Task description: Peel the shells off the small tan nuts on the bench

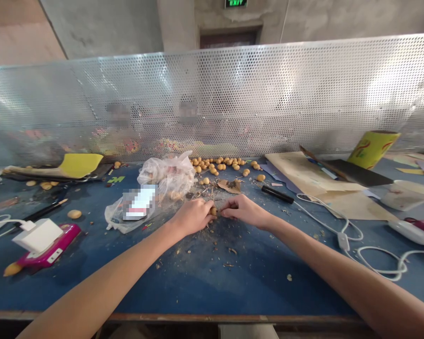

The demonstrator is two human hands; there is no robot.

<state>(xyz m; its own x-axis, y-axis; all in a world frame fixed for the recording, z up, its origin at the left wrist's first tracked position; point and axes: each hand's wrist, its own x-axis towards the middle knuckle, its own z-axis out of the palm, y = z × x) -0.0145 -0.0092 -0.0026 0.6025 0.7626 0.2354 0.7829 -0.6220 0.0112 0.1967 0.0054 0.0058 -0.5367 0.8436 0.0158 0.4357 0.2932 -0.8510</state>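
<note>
Locate the small brown fruit [214, 211] near the middle of the blue table [212, 287], at the fingertips of the left hand [193, 216]. Read the left grip as closed on the fruit, between thumb and fingers. Note the right hand [243, 210] just beside the fruit's opposite side, with fingers curled and thumb close to fingertips. Cannot tell whether empty, pinching a scrap or touching the fruit.

Judge as light, from the small size. Expect a firm, dry skin, probably thin enough to crack under a hard squeeze, with little slip but a tendency to roll once released. Take hold at the widest part, thumb against forefinger, pressing lightly.

Treat as hidden: much of the fruit's surface, behind the left fingers, and both palms, turned away. Cannot confirm contact between fruit and table. Regard as hard to make out: the contents of the plastic bag [178, 176], seen only through cloudy folds; the exact count of loose fruits [219, 166], overlapping near the mesh screen [229, 113]; the phone [140, 202], partly pixelated.
</note>
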